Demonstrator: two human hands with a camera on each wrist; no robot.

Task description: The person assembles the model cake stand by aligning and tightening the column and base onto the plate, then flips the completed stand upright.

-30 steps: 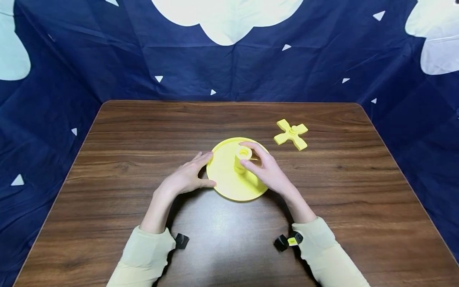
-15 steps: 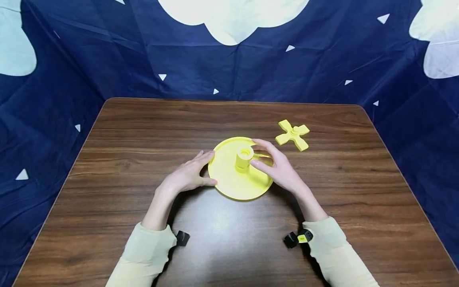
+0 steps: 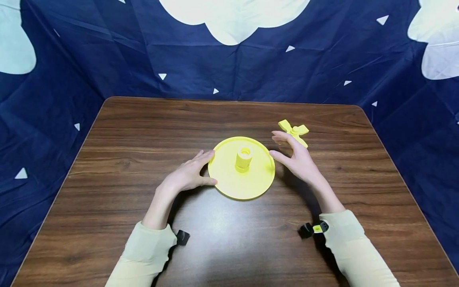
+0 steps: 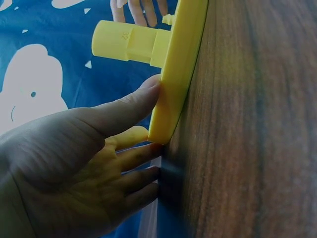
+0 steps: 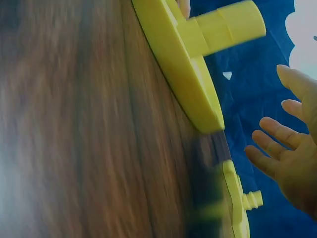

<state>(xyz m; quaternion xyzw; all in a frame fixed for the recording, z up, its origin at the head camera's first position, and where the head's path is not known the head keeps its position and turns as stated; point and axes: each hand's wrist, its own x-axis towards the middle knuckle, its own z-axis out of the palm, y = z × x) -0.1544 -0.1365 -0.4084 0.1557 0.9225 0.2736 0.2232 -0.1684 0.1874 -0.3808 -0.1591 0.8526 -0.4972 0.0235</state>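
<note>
Disc (image 3: 229, 181) touched at rim by L hand (image 3: 187, 172), fingers straight; R hand (image 3: 299, 161), fingers released, nr cross (image 3: 295, 130).

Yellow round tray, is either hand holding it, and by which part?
The left hand touches the yellow round tray at its rim with thumb and fingers, not curled around it. The right hand holds nothing.

Your left sleeve (image 3: 143, 251) and right sleeve (image 3: 358, 245) are pale cream – plain and soft-looking, with small creases and a faint greenish tint towards the cuffs. Inside your left cuff sits a small, black, boxy wrist unit (image 3: 183, 238). Your right cuff carries a black block (image 3: 306, 230) too – beside it, a bright yellow label (image 3: 317, 229) with tiny, unreadable dark marking.
</note>
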